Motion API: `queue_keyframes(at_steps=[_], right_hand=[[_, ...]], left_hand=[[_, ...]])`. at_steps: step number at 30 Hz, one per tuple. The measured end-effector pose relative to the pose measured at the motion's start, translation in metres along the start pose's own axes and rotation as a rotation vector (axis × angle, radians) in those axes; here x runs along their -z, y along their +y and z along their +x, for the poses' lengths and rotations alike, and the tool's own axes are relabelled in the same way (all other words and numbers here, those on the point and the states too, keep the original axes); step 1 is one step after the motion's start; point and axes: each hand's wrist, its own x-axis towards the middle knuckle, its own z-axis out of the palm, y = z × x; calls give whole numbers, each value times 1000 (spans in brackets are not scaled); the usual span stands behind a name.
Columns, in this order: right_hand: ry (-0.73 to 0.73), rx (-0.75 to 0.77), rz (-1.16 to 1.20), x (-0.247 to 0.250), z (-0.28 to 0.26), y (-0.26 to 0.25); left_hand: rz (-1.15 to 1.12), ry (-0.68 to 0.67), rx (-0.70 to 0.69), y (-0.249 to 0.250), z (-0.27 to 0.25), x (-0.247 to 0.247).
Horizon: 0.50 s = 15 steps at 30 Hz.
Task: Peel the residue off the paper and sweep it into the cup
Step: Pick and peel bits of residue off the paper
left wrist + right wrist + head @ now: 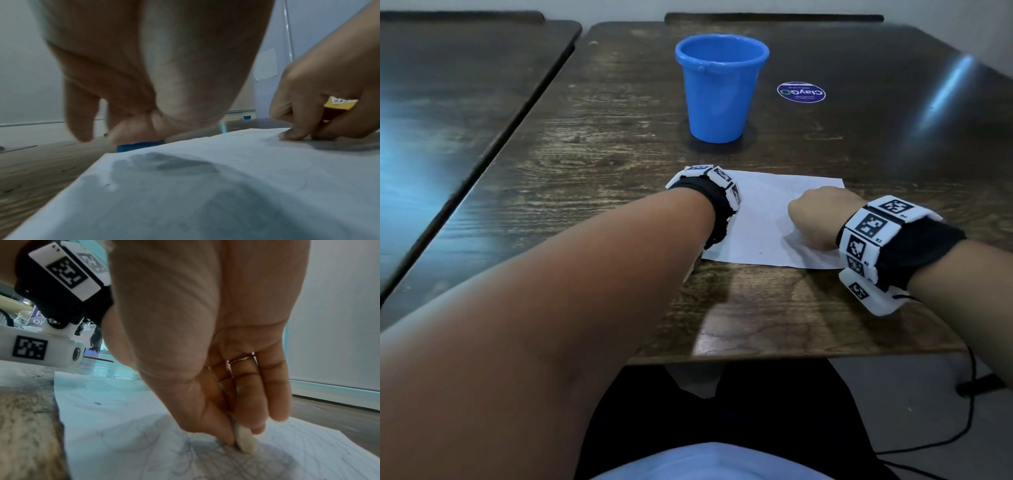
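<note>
The paper (756,219) lies on the table (619,164) near its front edge, before the person. The cup (720,89) stands upright on the table behind the paper, well apart from it. A round sticker (801,92) lies on the table right of the cup. The left hand (156,73) is over the paper's left part, the right hand (822,219) on its right part, with an eraser (245,441) touching the sheet. A second table (448,102) stands to the left.

Dark wooden table (592,178) carries blue cup (720,92), paper (760,222), round sticker (801,92).
</note>
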Motion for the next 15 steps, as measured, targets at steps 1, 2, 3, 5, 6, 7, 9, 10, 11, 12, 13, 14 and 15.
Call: queue_keyframes(at_steps=[1, 2, 3, 5, 6, 7, 9, 10, 11, 12, 13, 14, 15], right_hand=[[5, -3, -5, -1, 1, 0], [6, -6, -8, -1, 1, -1], [5, -8, -7, -1, 1, -1], [2, -9, 3, -1, 2, -1], [1, -7, 8, 0, 1, 0], [1, -4, 12, 0, 1, 0], [3, 2, 19, 1, 1, 0], [1, 3, 18, 1, 1, 0], [-5, 3, 15, 1, 1, 0], [-12, 3, 13, 2, 1, 0], [-19, 3, 12, 2, 1, 0], [-24, 3, 9, 3, 1, 1], [-25, 5, 5, 4, 1, 1]], left_hand=[[-80, 6, 29, 4, 28, -9], [-113, -12, 48, 7, 48, -16], [-89, 22, 13, 12, 62, -20], [-55, 122, -148, 21, 75, -27], [-75, 161, -224, 23, 75, -31], [-81, 181, -252, 23, 75, -33], [-109, 178, -255, 19, 95, -45], [-111, 175, -244, 16, 104, -49], [-111, 187, -212, 14, 120, -54], [-109, 180, -192, 11, 128, -61], [-121, 164, -175, 9, 136, -64], [-156, 147, -134, 5, 144, -68], [-200, 114, -101, 1, 150, -71]])
